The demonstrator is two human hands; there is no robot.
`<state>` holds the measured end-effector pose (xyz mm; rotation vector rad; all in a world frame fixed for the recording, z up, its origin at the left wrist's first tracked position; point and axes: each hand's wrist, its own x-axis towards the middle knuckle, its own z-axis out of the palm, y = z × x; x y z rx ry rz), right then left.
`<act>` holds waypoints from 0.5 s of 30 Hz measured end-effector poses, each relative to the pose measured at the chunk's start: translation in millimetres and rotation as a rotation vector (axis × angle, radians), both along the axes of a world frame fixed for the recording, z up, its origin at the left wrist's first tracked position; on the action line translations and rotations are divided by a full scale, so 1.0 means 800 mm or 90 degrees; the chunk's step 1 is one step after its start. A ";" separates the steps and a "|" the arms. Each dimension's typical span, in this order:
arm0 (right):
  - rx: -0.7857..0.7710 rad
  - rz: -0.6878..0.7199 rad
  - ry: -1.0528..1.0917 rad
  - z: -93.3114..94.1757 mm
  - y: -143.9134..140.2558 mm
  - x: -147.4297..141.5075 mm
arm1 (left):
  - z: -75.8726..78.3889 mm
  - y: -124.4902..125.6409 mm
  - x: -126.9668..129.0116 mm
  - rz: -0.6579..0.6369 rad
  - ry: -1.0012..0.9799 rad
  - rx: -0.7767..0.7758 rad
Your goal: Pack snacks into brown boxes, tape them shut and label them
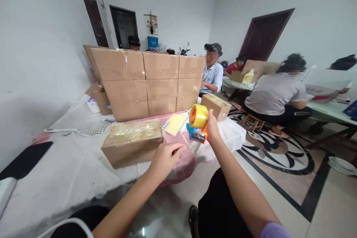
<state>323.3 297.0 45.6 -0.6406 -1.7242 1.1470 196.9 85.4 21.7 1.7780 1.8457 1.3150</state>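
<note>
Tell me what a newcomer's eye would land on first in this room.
First, the yellow tape dispenser held up in the right hand at the middle of the view. Behind it, a wall of stacked cardboard boxes stands on the white-covered table. Nearer, the left hand rests by a taped box, and other people sit working at a table on the right.

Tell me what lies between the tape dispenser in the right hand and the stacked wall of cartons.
In the head view, a yellow paper pad lies on the table between the tape dispenser and the stacked cartons.
</note>
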 end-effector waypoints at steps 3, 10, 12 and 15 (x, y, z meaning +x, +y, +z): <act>-0.152 0.107 0.085 -0.035 0.004 -0.033 | 0.011 -0.005 -0.009 0.030 -0.031 -0.017; -0.253 0.152 0.067 -0.072 0.037 -0.065 | 0.019 -0.010 -0.034 0.025 -0.021 -0.008; -0.265 0.090 0.082 -0.077 0.043 -0.068 | 0.016 -0.011 -0.039 0.018 -0.014 -0.007; -0.276 0.012 0.080 -0.086 0.050 -0.068 | 0.010 -0.013 -0.045 0.028 -0.008 -0.005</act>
